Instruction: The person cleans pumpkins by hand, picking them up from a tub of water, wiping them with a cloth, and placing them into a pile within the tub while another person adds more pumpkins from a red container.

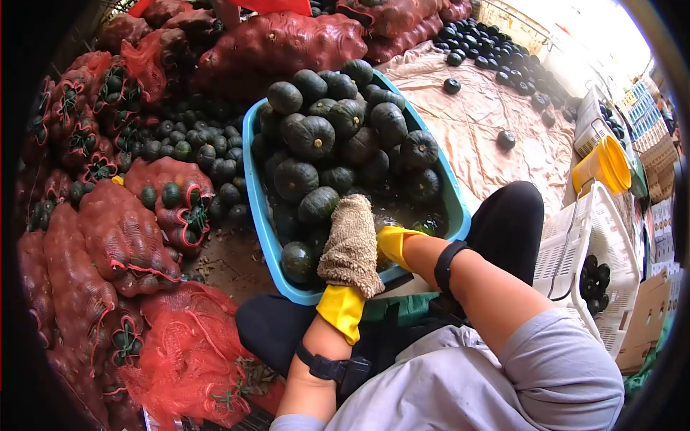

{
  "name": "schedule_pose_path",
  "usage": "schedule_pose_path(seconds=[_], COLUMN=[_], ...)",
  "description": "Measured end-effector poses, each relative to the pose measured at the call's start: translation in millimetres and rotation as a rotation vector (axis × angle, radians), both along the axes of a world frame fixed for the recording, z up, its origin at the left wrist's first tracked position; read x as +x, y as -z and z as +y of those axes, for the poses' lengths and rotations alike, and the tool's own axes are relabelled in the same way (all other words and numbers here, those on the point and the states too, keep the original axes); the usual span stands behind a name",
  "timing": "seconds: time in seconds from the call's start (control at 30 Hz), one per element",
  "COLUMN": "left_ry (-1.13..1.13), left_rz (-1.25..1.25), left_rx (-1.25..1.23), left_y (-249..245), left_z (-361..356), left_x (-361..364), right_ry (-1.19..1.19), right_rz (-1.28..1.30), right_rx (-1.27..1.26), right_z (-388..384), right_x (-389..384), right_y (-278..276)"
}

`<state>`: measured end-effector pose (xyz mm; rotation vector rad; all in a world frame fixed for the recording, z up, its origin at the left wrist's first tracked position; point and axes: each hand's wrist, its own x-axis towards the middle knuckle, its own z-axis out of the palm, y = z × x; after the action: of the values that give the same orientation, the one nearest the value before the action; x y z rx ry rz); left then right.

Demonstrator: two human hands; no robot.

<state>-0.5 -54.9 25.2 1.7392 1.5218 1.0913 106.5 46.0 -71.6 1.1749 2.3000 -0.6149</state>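
Observation:
A light-blue plastic tub (253, 183) in front of me holds a heap of dark green squashes (313, 138) and some murky water (387, 219) at its near right. My left hand (341, 307), in a yellow rubber glove, is inside a brown terry cloth (349, 248) that hides its fingers. The cloth-covered end rests against the squashes at the near side. My right hand (395, 246), also in a yellow glove, reaches over the near rim down to the water. Its fingers are hidden there, so I cannot tell what they hold. A wet squash (430, 225) lies just right of it.
Red mesh sacks (129, 233) of squashes crowd the left and back (280, 50). Loose squashes (194, 140) lie beyond the tub's left side. A pinkish sheet (474, 115) carries more squashes at the back right. White crates (604, 237) and a yellow bucket (606, 164) stand right.

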Motion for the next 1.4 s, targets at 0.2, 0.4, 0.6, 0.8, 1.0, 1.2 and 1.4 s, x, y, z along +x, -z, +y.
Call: schedule_pose_path(seconds=[0.2,0.4,0.6,0.8,1.0,1.2,1.4], left_ry=[-0.011,-0.031,0.075,-0.147,0.028,0.05,-0.181], left_rz=[-0.01,-0.036,-0.033,0.069,-0.279,-0.029,-0.131], left_rx=[0.036,0.089,0.14,0.213,0.049,0.149,-0.06], left_y=[3.3,3.0,5.9,30.8,7.8,3.5,-31.1], left_z=[13.1,35.1,27.9,29.1,29.9,30.3,23.0], left_x=[-4.8,18.6,-5.2,20.2,-3.3,-32.1,3.8], right_ry=[0.245,0.275,0.559,0.758,0.462,0.318,0.796], right_rz=[0.392,1.178,1.401,1.222,1.217,1.272,1.683], right_rx=[-0.541,0.304,0.117,0.286,0.224,0.238,-0.188], right_z=[12.1,-45.0,-42.0,-23.5,-24.2,-63.5,-35.3], right_x=[75.1,58.7,34.0,30.3,49.9,37.4,27.5], right_y=[-89.3,-99.4,-65.9,-90.8,-79.3,-110.0,-92.4])
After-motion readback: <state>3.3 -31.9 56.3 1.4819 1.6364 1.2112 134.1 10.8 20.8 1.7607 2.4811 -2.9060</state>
